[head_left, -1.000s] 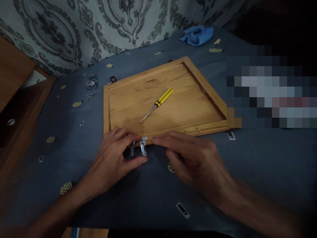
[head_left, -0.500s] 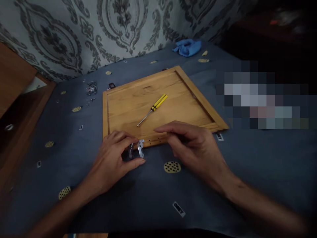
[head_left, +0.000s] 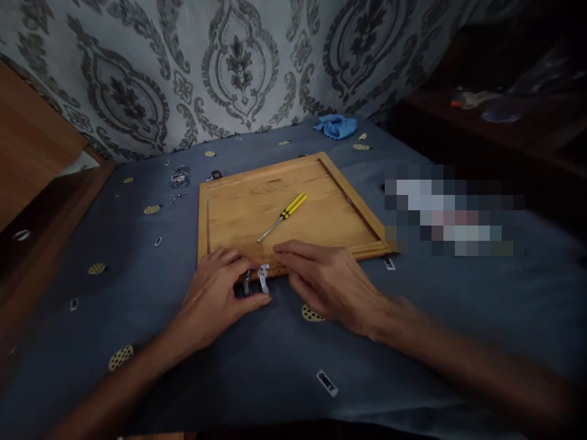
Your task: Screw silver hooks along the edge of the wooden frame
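Observation:
A framed wooden panel [head_left: 321,208] lies flat on the blue patterned cloth. At its near edge, my left hand [head_left: 215,290] is closed round a shiny metal bracket [head_left: 263,280], thumb below and fingers above. Just right of the bracket, my right hand [head_left: 325,281] has its fingers pinched together over the same edge, close to small dark holes. Whatever is between those fingertips is too small or hidden to see. A screwdriver [head_left: 287,214] with a yellow and black handle rests on the panel, its tip pointing toward me.
Several shiny metal pieces [head_left: 180,176] and small screws [head_left: 178,198] lie left of the panel. A dark fitting [head_left: 215,175] shows at the panel's far edge. Behind are a crumpled blue cloth [head_left: 337,126] and a patterned curtain [head_left: 241,67]. A wooden cabinet [head_left: 41,146] stands at left.
My right hand has moved left and closer to the metal bracket, its fingers now drawn together. My left hand keeps its hold. The camera view has tilted up slightly.

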The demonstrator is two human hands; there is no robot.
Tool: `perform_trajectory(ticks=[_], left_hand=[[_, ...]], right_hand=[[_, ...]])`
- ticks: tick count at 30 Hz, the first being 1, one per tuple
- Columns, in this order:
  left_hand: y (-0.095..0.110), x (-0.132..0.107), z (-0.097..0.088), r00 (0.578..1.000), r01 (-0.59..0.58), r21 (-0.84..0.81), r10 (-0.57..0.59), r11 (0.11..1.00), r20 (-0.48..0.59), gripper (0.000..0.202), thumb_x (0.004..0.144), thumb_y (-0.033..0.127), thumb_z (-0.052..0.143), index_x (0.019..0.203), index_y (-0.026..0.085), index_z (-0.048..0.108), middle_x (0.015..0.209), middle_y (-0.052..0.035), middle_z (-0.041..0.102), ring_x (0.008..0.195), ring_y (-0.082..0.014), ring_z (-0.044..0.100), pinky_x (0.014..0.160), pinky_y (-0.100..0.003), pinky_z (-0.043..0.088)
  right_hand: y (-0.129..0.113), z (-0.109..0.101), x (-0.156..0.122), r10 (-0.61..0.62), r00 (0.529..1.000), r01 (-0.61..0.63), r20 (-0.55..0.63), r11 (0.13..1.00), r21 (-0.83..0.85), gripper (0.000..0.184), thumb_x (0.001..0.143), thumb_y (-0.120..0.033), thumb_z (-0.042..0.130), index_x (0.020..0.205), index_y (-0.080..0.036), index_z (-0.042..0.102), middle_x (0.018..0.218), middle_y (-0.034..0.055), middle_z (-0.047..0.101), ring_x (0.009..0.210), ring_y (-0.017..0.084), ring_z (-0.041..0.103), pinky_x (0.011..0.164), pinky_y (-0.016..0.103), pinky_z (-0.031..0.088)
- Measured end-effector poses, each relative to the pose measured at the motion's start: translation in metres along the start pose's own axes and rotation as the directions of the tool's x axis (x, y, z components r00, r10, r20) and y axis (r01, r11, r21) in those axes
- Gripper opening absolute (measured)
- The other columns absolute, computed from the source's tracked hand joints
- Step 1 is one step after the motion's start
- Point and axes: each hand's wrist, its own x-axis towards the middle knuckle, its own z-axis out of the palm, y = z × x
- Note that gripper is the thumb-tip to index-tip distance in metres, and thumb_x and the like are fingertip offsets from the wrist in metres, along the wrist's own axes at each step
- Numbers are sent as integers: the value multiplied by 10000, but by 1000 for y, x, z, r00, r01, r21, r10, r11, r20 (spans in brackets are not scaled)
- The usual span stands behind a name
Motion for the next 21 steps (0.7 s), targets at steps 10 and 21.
perform_trajectory(ticks=[10, 21], left_hand=[[0, 1, 1, 1000, -11, 8, 11, 1000, 5, 316, 785, 391, 859, 1024, 226, 736, 1019, -37, 712, 1006, -284, 633, 894, -459, 484], [-2, -2, 3, 998, -53, 3, 53, 999, -41, 286, 812, 411, 834, 1017, 248, 719, 1018, -25, 713, 985, -260, 639, 853, -425, 495]], right_hand=[[19, 14, -10, -328, 944, 329, -25, 944, 25, 381, 922, -43, 478, 1233, -116, 686, 1258, 118, 737, 1218, 252, 618, 1027, 479, 535], [26, 16, -9, -385, 922, 386, 34, 922, -36, 322, 1024, -119, 461, 1238, -194, 690, 1274, 67, 734, 1227, 216, 615, 1095, 482, 466]])
